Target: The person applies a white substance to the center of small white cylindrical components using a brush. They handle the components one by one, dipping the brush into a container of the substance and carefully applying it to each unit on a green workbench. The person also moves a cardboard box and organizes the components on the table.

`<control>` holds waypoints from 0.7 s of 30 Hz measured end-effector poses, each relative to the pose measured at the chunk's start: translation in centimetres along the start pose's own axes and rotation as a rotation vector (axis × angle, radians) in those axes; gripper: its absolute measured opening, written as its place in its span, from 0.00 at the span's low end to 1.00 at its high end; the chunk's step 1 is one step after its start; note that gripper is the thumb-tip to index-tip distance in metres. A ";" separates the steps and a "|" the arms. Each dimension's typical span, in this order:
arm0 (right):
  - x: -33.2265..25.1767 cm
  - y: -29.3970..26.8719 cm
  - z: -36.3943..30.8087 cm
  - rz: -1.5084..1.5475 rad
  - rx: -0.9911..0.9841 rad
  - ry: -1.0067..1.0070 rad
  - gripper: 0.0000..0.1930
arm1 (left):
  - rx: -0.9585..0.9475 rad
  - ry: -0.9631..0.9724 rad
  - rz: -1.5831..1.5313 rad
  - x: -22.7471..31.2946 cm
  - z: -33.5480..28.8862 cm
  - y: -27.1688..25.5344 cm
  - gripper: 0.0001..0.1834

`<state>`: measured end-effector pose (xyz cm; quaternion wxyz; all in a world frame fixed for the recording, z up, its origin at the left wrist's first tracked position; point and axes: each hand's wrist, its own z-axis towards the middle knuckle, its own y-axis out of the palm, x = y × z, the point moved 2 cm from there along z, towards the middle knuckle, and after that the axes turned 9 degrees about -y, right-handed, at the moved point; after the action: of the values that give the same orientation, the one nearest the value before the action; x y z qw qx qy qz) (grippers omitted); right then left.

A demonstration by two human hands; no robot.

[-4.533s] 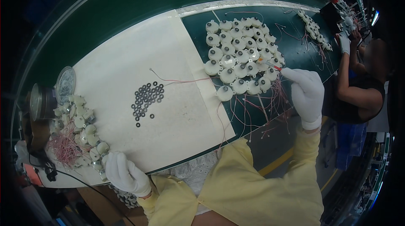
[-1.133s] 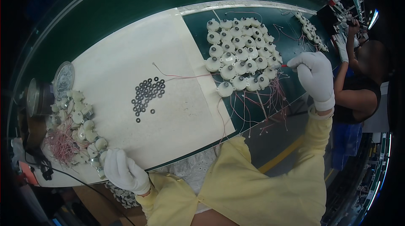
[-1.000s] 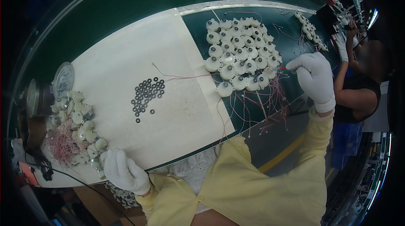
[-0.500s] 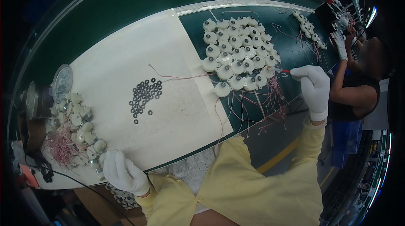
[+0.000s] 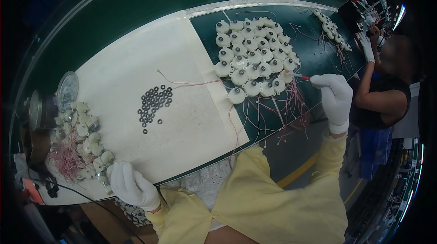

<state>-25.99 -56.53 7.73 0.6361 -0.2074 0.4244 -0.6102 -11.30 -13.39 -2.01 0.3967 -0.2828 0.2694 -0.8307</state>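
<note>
My right hand (image 5: 335,100), in a white glove, pinches a small brush with a red handle (image 5: 304,77). Its tip reaches the right edge of a block of round off-white motors (image 5: 252,71), at one motor without a black ring on top. Most of the other motors carry a dark ring at the centre, and pink wires trail off their near side. My left hand (image 5: 132,185), also gloved, rests at the table's near edge with loosely bent fingers, beside a heap of motors (image 5: 93,146) and tangled pink wires. Nothing shows in it.
Loose black rings (image 5: 154,103) lie on the white sheet (image 5: 191,134). A clear round lid (image 5: 67,90) and a dark tin (image 5: 40,109) stand far left. More motors (image 5: 332,30) lie at the far right, where a co-worker's gloved hand (image 5: 366,48) works. A black cable (image 5: 86,197) crosses lower left.
The brush tip has moved slightly left and up, onto the motor at the block's right edge. My right hand follows it slightly left. My left hand stays put.
</note>
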 end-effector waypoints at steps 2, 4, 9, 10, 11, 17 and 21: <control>0.2 0.0 -0.3 -0.012 -0.003 -0.007 0.14 | -0.001 0.000 -0.014 0.0 0.0 0.0 0.14; 0.2 -0.1 -0.6 -0.030 -0.008 -0.018 0.14 | -0.005 -0.007 -0.006 0.0 0.0 -0.1 0.14; -0.2 -0.6 -0.8 -0.015 0.008 -0.007 0.14 | -0.007 -0.011 0.004 -0.1 -0.1 0.0 0.14; -0.3 -0.6 -0.8 -0.006 0.012 -0.007 0.14 | -0.008 -0.009 0.005 -0.1 -0.1 -0.1 0.14; -0.4 -0.6 -0.7 0.003 0.015 -0.007 0.14 | -0.009 -0.008 0.006 -0.1 -0.1 -0.1 0.14; 1.6 -0.1 -0.7 0.181 0.147 0.119 0.16 | -0.006 -0.012 0.013 0.1 0.0 -0.1 0.14; 2.9 0.8 -1.2 0.312 0.181 0.242 0.16 | -0.027 -0.022 -0.009 0.0 -0.2 -0.1 0.16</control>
<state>-26.79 -58.86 5.63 0.6833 -0.0063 0.4681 -0.5603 -11.47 -13.24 -2.06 0.3919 -0.2987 0.2750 -0.8256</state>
